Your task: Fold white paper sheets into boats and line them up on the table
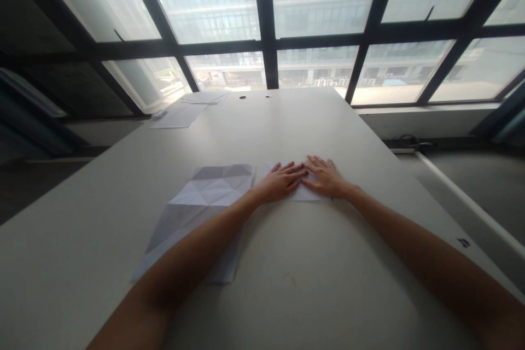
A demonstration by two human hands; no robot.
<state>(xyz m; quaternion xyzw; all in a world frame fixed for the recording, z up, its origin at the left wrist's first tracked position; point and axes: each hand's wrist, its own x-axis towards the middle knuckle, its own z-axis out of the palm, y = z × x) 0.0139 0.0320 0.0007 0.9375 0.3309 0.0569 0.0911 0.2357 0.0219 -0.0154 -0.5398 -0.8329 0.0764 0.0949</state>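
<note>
Window wall (pixel 311 0): Dark-framed panes are letting daylight in beyond the table's far end.
White table (pixel 295 126): The long, smooth top is running toward the glass, carrying the paper in view.
Creased sheet (pixel 213 191): Crossed by straight and diagonal folds, it is lying left of the hands, partly hidden by the left forearm (pixel 197 254).
Far papers (pixel 176 116): White sheets are overlapping near the table's far left corner, well apart from the hands.
Paper's place: The smaller paper (pixel 307 194) is lying on the tabletop just to the right of the creased sheet, both hands covering much of it.
Paper's handling: It is probably weighing next to nothing, bending softly, taking a crease readily and sliding easily on the smooth surface, a hard pull risking a tear.
Paper's hold: The exposed left corner and the free near edge are offering the likeliest spots for a light pinch.
Paper's look: It is showing plain white, with a straight near edge; its middle is hiding beneath the fingers, leaving the number of layers impossible to tell.
Left hand (pixel 283 180): Palm down, it is resting on the paper with fingers apart, clamping nothing.
Right hand (pixel 324 178): Also lying flat, fingers fanning and gripping nothing, it is nearly meeting the left; whether they are touching, one cannot tell.
</note>
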